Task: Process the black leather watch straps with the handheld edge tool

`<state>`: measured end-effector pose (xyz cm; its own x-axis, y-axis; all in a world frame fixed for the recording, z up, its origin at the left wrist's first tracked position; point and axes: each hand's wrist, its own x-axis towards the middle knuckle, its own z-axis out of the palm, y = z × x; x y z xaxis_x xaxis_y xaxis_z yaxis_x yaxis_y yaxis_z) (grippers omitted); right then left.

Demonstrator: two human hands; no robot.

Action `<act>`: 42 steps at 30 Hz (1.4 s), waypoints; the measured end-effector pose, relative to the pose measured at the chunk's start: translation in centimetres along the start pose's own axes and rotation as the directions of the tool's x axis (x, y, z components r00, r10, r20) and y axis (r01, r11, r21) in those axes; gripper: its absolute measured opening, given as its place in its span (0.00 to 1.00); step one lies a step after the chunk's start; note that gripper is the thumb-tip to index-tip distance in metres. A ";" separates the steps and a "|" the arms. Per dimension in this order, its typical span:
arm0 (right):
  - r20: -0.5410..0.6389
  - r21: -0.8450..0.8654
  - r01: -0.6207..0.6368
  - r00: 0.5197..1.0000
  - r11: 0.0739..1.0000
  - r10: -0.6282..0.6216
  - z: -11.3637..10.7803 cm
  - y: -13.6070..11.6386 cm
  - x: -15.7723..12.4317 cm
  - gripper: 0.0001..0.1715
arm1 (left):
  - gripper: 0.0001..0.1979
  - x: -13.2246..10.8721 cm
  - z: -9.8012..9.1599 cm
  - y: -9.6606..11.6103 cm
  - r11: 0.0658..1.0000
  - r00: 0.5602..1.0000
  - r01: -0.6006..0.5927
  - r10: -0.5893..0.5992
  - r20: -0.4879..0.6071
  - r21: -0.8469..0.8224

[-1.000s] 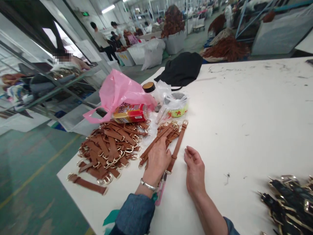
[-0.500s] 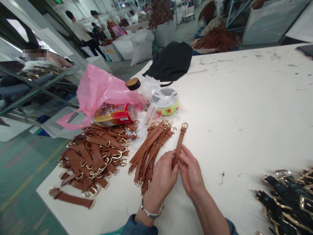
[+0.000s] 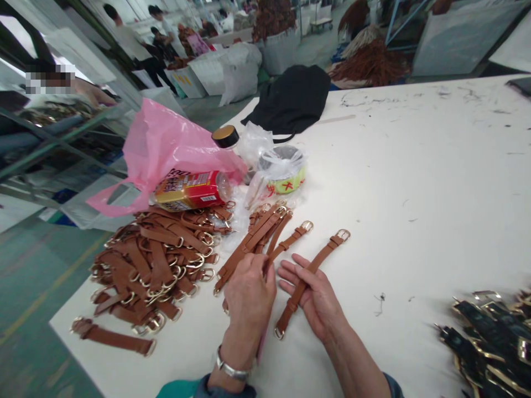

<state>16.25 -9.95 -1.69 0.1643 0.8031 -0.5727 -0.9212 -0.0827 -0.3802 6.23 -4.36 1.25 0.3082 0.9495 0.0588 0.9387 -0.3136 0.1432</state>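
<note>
So, L hand [image 3: 249, 293] is curled, back up, just above a bunch of tan leather straps [image 3: 251, 240], fingers pinching the end of a single strap [image 3: 290, 237] w/ gold buckle pointing away. R hand [image 3: 313, 296] is open, fingers spread, w/ a 2nd strap [image 3: 327, 254] lying across it, buckle at top, lower end past the palm on the white worktop [image 3: 415, 166]. Silver bangle [image 3: 230, 371] on L wrist.

Left of the bunch, a bigger pile of same straps [image 3: 153, 265], plus 1 loose strap [image 3: 112, 338] near the worktop edge. Behind them: pink plastic bag [image 3: 166, 149], bottle w/ red label [image 3: 193, 190] on its side, black-capped jar [image 3: 226, 136], tape roll in clear plastic [image 3: 286, 174], black cloth [image 3: 290, 99]. Far R, heap of black straps w/ gold trim [image 3: 485, 342], well apart from R hand.
</note>
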 end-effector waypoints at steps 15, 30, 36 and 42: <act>-0.039 -0.042 0.003 0.999 0.999 -0.004 -0.2 0.7 0.2 0.25 | 0.08 0.6 1.1 -0.8 0.998 0.992 -0.013 0.006 0.128 0.055; -0.044 -0.082 -0.006 0.999 0.997 0.002 0.1 1.0 -0.1 0.26 | 0.14 1.7 0.0 -3.3 0.997 0.989 0.017 -0.029 -0.148 -0.078; -0.060 -0.082 -0.004 0.998 0.997 -0.001 0.0 1.0 -0.1 0.26 | 0.10 3.5 0.9 -5.2 0.994 0.983 0.095 -0.102 -0.150 -0.054; -0.004 -0.057 0.016 1.000 0.998 -0.016 0.5 0.8 -0.5 0.25 | 0.10 0.2 -0.6 -1.1 0.980 0.996 0.018 -0.034 -0.078 -0.199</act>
<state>15.22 -10.06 -1.35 0.1806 0.8017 -0.5698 -0.8970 -0.1034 -0.4297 5.18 -3.83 1.71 0.2634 0.9557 0.1311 0.8944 -0.2928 0.3380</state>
